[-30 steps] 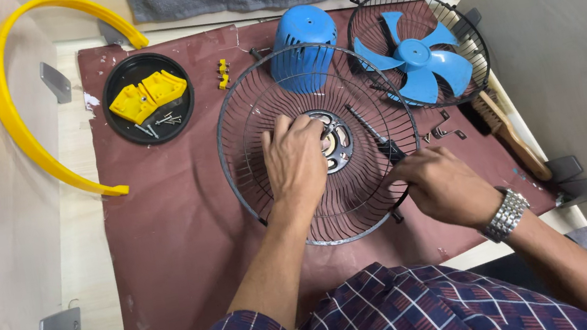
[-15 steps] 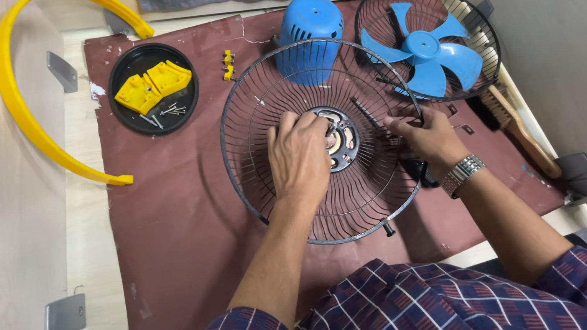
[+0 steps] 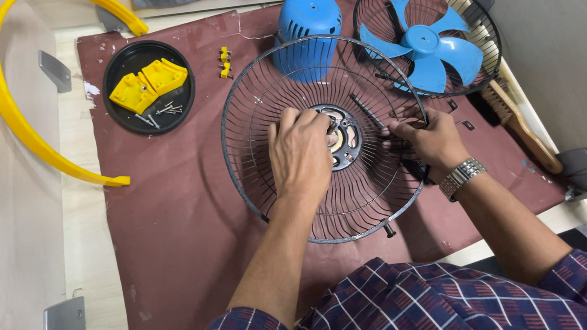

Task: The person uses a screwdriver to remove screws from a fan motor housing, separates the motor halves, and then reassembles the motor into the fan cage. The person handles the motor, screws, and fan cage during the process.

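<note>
**Two hands at the hub of a wire fan guard**

A round wire guard (image 3: pixel 324 137) lies dished side up on a brown mat (image 3: pixel 171 230), set in the middle of the work surface just in front of the person. The left hand (image 3: pixel 299 152) rests inside the bowl of the guard, palm down, fingers curled and bunched against the round metal hub plate (image 3: pixel 342 136) at its centre; this looks like a steadying hold, pressing the guard down so it cannot turn or slide. Whether the fingertips pinch anything small at the hub cannot be told, since the hand covers it.

The right hand (image 3: pixel 426 141), a metal watch (image 3: pixel 462 177) on its wrist, reaches in over the guard's right rim. Its fingers are closed around a dark screwdriver (image 3: pixel 371 116), whose slim shaft slants up and left toward the hub. The wrist is bent inward, the forearm coming from the lower right; the left forearm runs almost straight up from the checked shirt.

The spare parts sit out of the way along the far edge, seemingly to keep the middle free for work: a blue motor cover (image 3: pixel 308 31) touching the guard's far rim, a second guard holding the blue blade (image 3: pixel 424 44), and a black tray (image 3: pixel 149 88) with yellow pieces and loose screws. A brush (image 3: pixel 520 123) lies at the right, and a yellow hoop (image 3: pixel 24 127) curves along the left
</note>
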